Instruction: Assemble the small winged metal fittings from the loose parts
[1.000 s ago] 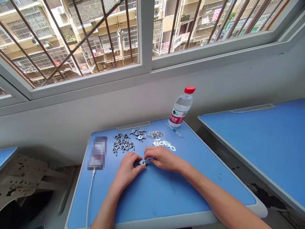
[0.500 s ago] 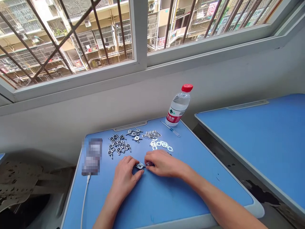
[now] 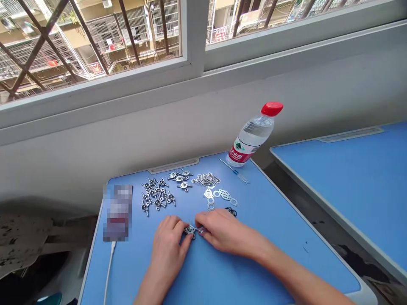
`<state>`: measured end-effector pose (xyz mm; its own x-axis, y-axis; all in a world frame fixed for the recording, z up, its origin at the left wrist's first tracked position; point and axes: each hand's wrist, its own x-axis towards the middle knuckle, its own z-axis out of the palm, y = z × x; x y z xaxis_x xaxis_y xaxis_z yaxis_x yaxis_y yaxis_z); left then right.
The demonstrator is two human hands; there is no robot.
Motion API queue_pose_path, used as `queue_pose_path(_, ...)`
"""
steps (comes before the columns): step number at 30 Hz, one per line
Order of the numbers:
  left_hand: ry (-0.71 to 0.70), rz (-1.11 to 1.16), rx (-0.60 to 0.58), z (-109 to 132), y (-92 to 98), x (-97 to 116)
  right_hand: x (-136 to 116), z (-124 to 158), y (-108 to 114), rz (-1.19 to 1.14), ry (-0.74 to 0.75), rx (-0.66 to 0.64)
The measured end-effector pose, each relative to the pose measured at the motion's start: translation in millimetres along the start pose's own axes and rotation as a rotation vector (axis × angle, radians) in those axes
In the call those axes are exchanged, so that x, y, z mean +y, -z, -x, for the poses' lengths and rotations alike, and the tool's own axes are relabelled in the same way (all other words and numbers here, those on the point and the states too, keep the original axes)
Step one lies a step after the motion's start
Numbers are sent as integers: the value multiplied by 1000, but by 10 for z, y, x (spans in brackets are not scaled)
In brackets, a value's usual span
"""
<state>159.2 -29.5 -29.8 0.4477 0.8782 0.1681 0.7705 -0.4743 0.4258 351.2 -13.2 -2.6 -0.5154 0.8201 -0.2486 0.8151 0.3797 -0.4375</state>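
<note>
Between the thumb and fingers of my left hand [image 3: 170, 241] is a small metal flanged fitting [image 3: 190, 230], a thin pin standing up from it. My right hand [image 3: 219, 228] pinches what looks like a small clear-handled screwdriver [image 3: 201, 230], mostly hidden by the fingers; its front end is close against the fitting's right side. Beyond my left hand lies a group of similar metal fittings [image 3: 158, 192] with round dark centres. A few more fittings [image 3: 184, 185] sit farther back, bearing flat plates. Thin flat metal gaskets [image 3: 225, 195] and black rings [image 3: 231, 211] lie beyond my right hand.
Small metal parts with rounded heads [image 3: 206, 178] are heaped at the back of the blue desk [image 3: 203, 275]. Near them are a thin screwdriver [image 3: 235, 171] and a red-capped water bottle [image 3: 252, 137]. A blurred-out phone-like object [image 3: 117, 214] with a white cable [image 3: 109, 267] lies left.
The view has shifted, so the desk and hands appear slightly lower. The fitting is tilted a little differently between my fingers. More of the black rings shows beyond my right hand.
</note>
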Motion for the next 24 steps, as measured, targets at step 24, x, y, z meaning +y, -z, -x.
queue_pose_path(24, 4, -91, 41, 8, -30, 75, 3, 6, -164, -33, -54, 40)
